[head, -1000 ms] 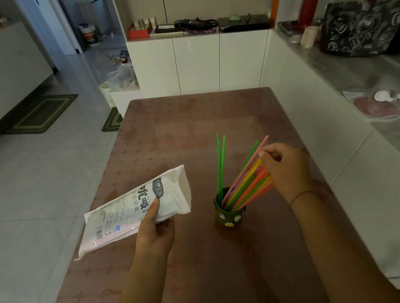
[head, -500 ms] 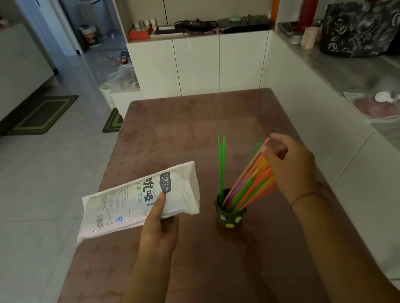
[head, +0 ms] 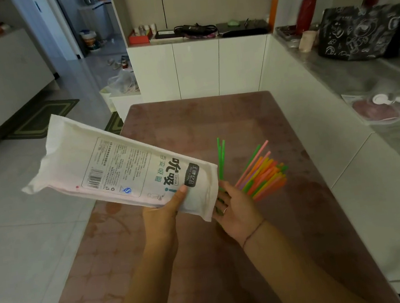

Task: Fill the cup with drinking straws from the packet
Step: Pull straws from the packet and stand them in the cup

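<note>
Hands: we see the left hand (head: 161,217) and the right hand (head: 239,213) meeting at the near end of the packet (head: 119,167), above the middle of the worktop (head: 190,127).
Worktop: a glossy reddish-brown top with a faint repeating pattern, running away from us towards white cabinets (head: 198,67).
Room: pale floor tiles (head: 27,237) lie to the left, with a green mat (head: 42,118) further back. A grey side worktop (head: 351,73) on the right carries a dark patterned bag (head: 366,32) and a red bottle (head: 305,15).
Left hand: it grips the packet near its lower right end, thumb pressed flat on the printed face and the other fingers underneath, out of our sight.
Right hand: its fingers reach towards the packet's end and their tips are hidden behind it. We cannot tell whether they grip anything.
Packet: white with dark print and a barcode, held clear of the worktop and tilted, its far end up to the left.
Straws: a fan of orange, pink, yellow and green straws (head: 263,173) leans right just beyond the right hand. Two green straws (head: 222,156) stand nearly upright beside the packet's end.
Cup: hidden behind the right hand and the packet's end, and the straws rise from that spot.
</note>
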`<state>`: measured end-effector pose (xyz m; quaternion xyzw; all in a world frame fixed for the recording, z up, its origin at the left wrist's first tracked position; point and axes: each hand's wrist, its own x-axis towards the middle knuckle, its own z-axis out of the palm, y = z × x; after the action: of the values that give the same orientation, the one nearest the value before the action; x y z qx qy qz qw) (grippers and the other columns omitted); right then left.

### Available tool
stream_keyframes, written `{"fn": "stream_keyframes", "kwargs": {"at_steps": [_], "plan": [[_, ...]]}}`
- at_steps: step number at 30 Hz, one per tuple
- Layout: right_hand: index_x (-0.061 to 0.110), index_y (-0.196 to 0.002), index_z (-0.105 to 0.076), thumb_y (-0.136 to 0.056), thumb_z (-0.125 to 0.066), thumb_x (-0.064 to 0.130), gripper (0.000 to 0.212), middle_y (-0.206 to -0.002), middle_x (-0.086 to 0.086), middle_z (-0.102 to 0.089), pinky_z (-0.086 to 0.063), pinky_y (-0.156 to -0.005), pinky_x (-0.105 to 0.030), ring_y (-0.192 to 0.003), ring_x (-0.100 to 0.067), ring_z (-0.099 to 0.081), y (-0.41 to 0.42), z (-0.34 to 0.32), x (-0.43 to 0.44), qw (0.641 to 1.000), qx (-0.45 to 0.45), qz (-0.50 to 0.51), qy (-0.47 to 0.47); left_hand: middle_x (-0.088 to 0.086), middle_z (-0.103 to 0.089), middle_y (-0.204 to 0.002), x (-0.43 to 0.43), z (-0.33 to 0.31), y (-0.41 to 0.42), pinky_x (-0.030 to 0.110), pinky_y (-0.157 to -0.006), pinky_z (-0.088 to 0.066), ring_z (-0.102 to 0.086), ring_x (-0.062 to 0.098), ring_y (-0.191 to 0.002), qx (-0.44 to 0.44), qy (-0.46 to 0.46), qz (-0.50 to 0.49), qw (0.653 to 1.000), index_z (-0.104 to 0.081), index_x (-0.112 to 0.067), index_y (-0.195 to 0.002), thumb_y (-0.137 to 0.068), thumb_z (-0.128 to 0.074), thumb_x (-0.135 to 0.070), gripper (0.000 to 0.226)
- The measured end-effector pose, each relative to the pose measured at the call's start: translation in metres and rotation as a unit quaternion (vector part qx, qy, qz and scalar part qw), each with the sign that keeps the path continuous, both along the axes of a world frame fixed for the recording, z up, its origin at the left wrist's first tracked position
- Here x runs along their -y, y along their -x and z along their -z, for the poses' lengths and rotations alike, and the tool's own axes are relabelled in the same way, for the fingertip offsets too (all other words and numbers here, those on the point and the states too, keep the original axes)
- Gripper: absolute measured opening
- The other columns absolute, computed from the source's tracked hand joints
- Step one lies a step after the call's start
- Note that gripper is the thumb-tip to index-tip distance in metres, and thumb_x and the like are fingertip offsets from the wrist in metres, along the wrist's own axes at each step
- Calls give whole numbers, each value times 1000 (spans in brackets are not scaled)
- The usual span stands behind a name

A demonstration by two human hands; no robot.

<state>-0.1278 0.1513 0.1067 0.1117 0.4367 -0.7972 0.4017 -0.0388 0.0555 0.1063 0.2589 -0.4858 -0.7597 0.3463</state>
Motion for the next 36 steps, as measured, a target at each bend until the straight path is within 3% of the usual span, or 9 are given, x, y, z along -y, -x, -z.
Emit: {"fn": "stream_keyframes", "kwargs": {"at_steps": [5, 9, 12, 16, 19, 21, 26, 32, 36], "plan": [[4, -115, -60, -97, -42, 29, 37, -116, -19, -63, -49, -92, -44, -107, -32, -59, 1, 16, 5, 998, 63, 11, 11, -1, -74, -106, -5, 3, 0, 30, -81, -57, -69, 18, -100, 24, 29, 17, 999, -63, -22, -112, -63, -77, -15, 52], [7, -86, -60, -98, -35, 29, 35, -90, -14, -62, -49, -75, -39, -83, -26, -58, 4, 19, 2, 997, 67, 35, 25, 2, -72, -110, -1, 7, -1, 33, -82, -57, -68, 18, -102, 39, 31, 13, 999, -61, -20, -118, -69, -76, -10, 51], [8, -84, -63, -97, -39, 23, 31, -76, -8, -65, -51, -64, -33, -72, -19, -58, 7, 17, -1, 999, 16, 29, 11, 4, -70, -116, 5, 12, -3, 36, -82, -57, -67, 21, -106, 23, -20, -4, 1000, -56, -18, -128, -79, -70, -3, 53], [7, -100, -62, -94, -45, 21, 22, -77, -5, -60, -43, -55, -25, -68, -15, -54, 7, 13, -3, 992, -80, 15, -93, 4, -68, -120, 10, 18, -3, 34, -82, -58, -66, 20, -108, -16, -118, -10, 993, -51, -19, -133, -80, -67, -4, 58], [13, -83, -58, -94, -47, 22, 17, -63, -3, -54, -35, -41, -20, -51, -14, -45, 5, 6, -5, 983, -147, 12, -108, 6, -68, -120, 10, 21, -1, 28, -73, -58, -68, 18, -103, -32, -171, -16, 985, -51, -16, -133, -75, -69, -7, 62], [13, -85, -58, -93, -49, 23, 16, -56, -1, -54, -34, -36, -18, -41, -12, -43, 5, 2, -7, 975, -199, 10, -97, 5, -69, -117, 10, 23, 0, 27, -70, -58, -69, 16, -100, -38, -187, -19, 981, -52, -16, -132, -72, -70, -9, 64], [16, -84, -66, -87, -59, 12, 9, -51, 1, -54, -44, -42, -21, -42, -8, -48, 8, 0, -12, 937, -322, -8, -135, 1, -72, -108, 9, 23, 1, 28, -69, -59, -71, 14, -95, -72, -224, -19, 972, -57, -21, -121, -84, -62, -4, 42], [9, -86, -68, -84, -62, 8, 6, -50, 0, -58, -43, -42, -16, -38, -6, -49, 28, -11, -35, 902, -393, -79, -159, -1, -73, -109, 22, 29, -4, 29, -65, -59, -71, 14, -96, -114, -291, -56, 948, -52, -21, -131, -87, -61, -5, 48], [3, -89, -66, -86, -60, 13, 11, -48, 3, -54, -41, -44, -18, -41, -7, -48, 30, -14, -37, 934, -334, -53, -114, -2, -75, -99, 19, 33, -2, 28, -61, -59, -72, 12, -88, -101, -321, -64, 940, -55, -19, -125, -87, -60, -3, 42]]}}
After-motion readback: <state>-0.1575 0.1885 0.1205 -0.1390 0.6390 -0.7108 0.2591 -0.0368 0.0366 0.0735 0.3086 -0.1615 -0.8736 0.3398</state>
